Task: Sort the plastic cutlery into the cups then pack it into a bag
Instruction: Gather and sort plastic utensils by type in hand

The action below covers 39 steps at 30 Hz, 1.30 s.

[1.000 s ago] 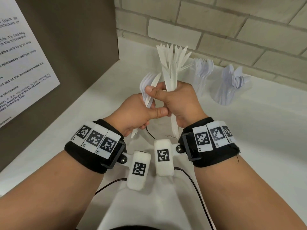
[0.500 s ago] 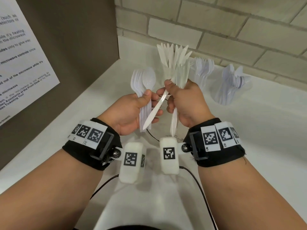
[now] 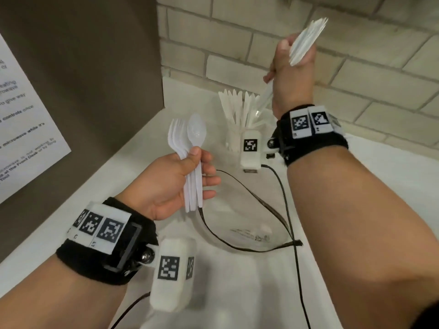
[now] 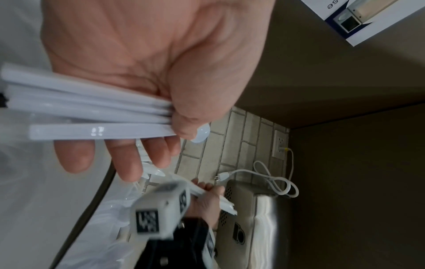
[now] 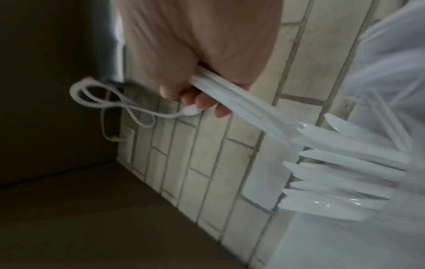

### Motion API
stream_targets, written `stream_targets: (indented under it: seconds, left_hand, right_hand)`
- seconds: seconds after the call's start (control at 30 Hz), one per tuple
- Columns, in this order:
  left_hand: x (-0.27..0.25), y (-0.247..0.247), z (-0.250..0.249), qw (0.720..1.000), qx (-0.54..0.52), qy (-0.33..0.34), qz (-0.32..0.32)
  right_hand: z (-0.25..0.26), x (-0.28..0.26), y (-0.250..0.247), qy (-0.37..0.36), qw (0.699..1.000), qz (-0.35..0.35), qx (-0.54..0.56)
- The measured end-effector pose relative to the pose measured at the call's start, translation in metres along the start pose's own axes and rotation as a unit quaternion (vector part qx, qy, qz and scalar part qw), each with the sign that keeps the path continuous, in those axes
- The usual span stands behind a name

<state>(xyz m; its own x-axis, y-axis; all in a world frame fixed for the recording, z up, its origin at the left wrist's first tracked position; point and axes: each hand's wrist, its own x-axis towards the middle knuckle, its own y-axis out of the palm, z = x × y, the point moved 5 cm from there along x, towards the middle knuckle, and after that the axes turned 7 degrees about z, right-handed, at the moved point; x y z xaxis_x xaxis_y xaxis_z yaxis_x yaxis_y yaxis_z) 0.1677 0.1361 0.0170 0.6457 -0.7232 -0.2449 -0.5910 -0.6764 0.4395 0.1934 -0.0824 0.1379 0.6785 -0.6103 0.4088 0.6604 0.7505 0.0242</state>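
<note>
In the head view, a bunch of forks and a spoon (image 3: 190, 160) was held upright by the left hand (image 3: 171, 184), thumb pressed on the handles. A bundle of knives (image 3: 305, 41) was gripped by the raised right hand (image 3: 292, 74) before the brick wall (image 3: 237, 43). More knives stood in a clear cup (image 3: 237, 115) on the white counter (image 3: 133, 167); a clear bag (image 3: 249, 231) lay nearer. In the left wrist view, white handles (image 4: 92, 109) were pinched under the thumb. In the right wrist view, handles (image 5: 241, 105) were enclosed by curled fingers (image 5: 202, 103).
</note>
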Motion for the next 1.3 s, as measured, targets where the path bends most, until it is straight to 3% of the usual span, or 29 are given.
stream_targets:
  seconds: [0.13,0.33,0.57,0.73,0.83,0.93,1.03,1.17,1.3]
  left_hand:
    - [0.004,0.002,0.005,1.000,0.005,-0.003,0.009]
    - [0.011,-0.008,0.011,1.000,-0.011,-0.006,0.010]
    - [0.012,-0.009,0.011,1.000,-0.019,-0.003,0.017]
    - [0.010,-0.007,0.012,1.000,-0.024,-0.001,0.019]
    - [0.009,-0.007,0.012,1.000,-0.026,-0.001,0.016]
    - [0.008,-0.006,0.013,1.000,-0.028,-0.001,0.015]
    - [0.007,-0.005,0.013,0.999,-0.028,-0.006,0.015]
    - [0.003,-0.001,0.012,1.000,0.002,-0.012,0.022]
    - [-0.001,0.013,0.011,0.997,0.040,-0.019,0.060]
  right_hand:
    - [-0.031,0.021,0.021,-0.037,0.999,0.005,0.001]
    - [-0.097,0.024,0.024,0.030,0.997,0.034,-0.061]
    - [-0.105,0.027,0.016,-0.011,0.994,0.037,-0.101]
    - [-0.113,0.026,0.019,-0.001,0.957,0.087,-0.276]
    - [-0.113,0.025,0.020,0.006,0.939,0.111,-0.324]
    - [-0.113,0.020,0.030,0.008,0.909,0.189,-0.372]
    - [-0.100,0.017,0.028,-0.002,0.913,0.175,-0.369]
    - [-0.042,0.007,0.019,-0.030,0.924,0.153,-0.349]
    - [0.017,-0.026,-0.003,0.003,0.938,0.171,-0.301]
